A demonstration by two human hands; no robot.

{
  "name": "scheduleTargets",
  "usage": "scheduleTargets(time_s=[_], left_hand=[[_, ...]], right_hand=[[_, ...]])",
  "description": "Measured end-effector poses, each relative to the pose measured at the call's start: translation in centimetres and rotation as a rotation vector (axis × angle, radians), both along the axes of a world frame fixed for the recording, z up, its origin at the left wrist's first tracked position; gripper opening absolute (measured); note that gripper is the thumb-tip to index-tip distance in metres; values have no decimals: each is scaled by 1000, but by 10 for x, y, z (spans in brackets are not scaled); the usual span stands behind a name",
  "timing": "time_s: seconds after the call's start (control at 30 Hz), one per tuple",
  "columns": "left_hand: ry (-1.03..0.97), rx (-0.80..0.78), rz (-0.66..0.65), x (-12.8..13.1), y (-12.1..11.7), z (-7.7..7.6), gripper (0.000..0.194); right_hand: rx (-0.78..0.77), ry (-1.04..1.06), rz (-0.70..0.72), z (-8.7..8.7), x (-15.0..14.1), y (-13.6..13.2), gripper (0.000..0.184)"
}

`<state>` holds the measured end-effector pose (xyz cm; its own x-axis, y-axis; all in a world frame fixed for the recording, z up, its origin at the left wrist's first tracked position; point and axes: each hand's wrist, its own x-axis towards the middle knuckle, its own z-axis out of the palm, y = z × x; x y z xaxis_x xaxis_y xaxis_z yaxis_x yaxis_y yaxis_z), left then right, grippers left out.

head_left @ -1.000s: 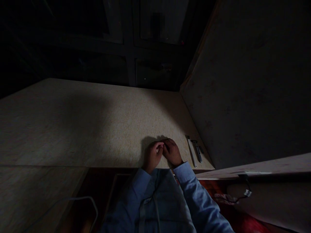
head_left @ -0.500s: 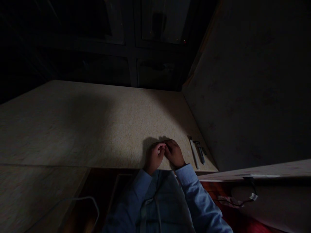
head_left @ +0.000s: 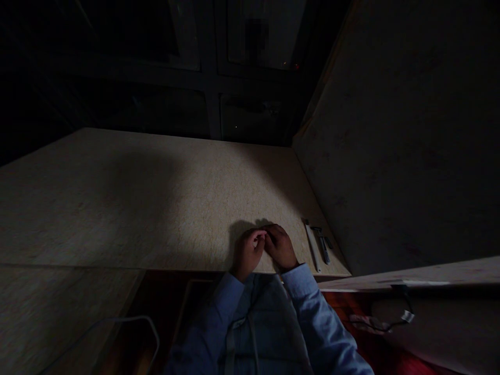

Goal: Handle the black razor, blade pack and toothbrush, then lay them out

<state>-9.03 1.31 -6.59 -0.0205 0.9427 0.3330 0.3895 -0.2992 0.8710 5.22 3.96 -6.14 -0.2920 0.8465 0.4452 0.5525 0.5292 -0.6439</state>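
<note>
My left hand (head_left: 248, 252) and my right hand (head_left: 282, 249) meet fingertip to fingertip low over the front edge of the pale countertop (head_left: 203, 208). The left fingers are curled, thumb and forefinger drawn into a pinch. The right fingers bend inward against them, knuckles up. Whatever may be between the fingertips is hidden or too small to make out in the dim light. Just right of my right hand lie a slim white stick with a dark tip (head_left: 312, 246), like a toothbrush, and a razor with a T-shaped head (head_left: 322, 247).
Beside the razor is a small dark piece (head_left: 328, 242). A wall (head_left: 390, 156) borders the counter on the right, and dark window panes (head_left: 253, 117) stand behind it. A grey cable (head_left: 128, 318) loops at lower left; a black cord (head_left: 408, 307) hangs at lower right.
</note>
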Motion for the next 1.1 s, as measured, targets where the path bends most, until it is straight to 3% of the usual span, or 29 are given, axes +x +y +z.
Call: scheduleTargets(time_s=[1.1], left_hand=[[-23,1,-1,1,2,3,18]], right_hand=[[-23,60,-34,-6,1,2,22]])
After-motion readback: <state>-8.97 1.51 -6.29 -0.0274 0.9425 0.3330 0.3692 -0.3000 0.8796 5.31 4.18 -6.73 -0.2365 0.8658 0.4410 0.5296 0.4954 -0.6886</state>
